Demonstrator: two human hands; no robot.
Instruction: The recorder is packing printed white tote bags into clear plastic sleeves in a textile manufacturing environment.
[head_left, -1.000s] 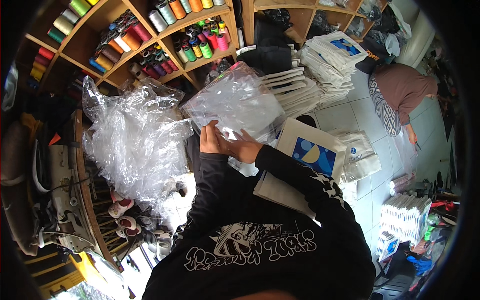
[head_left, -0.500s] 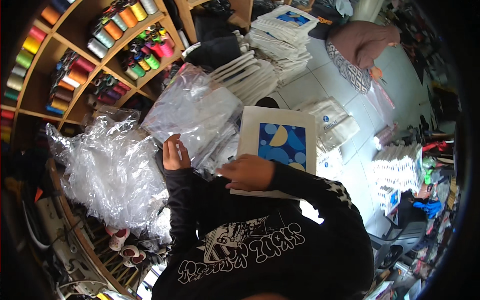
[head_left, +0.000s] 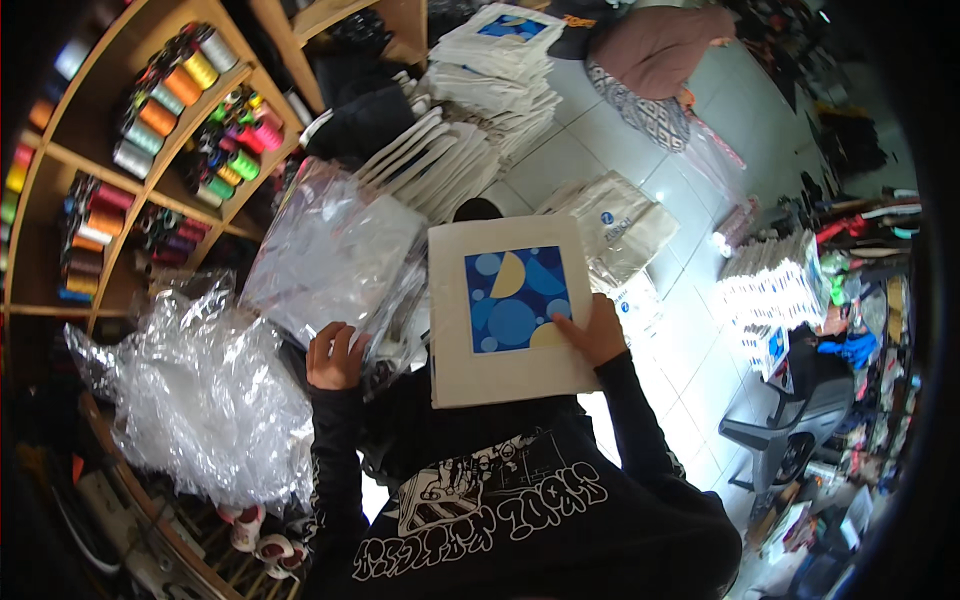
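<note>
A flat cream cloth bag [head_left: 450, 290] with a blue circle-patterned panel lies over my lap. My right hand [head_left: 603, 338] grips its right edge, thumb on top over the print and the other fingers mostly hidden at the side. To the left, my left hand [head_left: 336, 358] is loosely bent, its fingers slightly apart, by the near edge of a pile of clear plastic sleeves [head_left: 335, 245]. Nothing shows in that hand. Whether its fingertips touch the plastic, I cannot tell.
Crumpled clear plastic [head_left: 215, 390] heaps up at left, below shelves of thread spools [head_left: 165, 100]. Ahead stand stacked cloth bags [head_left: 490, 90]; more bags [head_left: 630, 225] lie on the tiled floor. Another person [head_left: 655, 50] sits far off. A grey chair [head_left: 790, 430] is at right.
My right hand has moved from the bag's left side to its right edge and taken hold there. My left hand has lowered slightly, its fingers more bent. The whole view has shifted.
</note>
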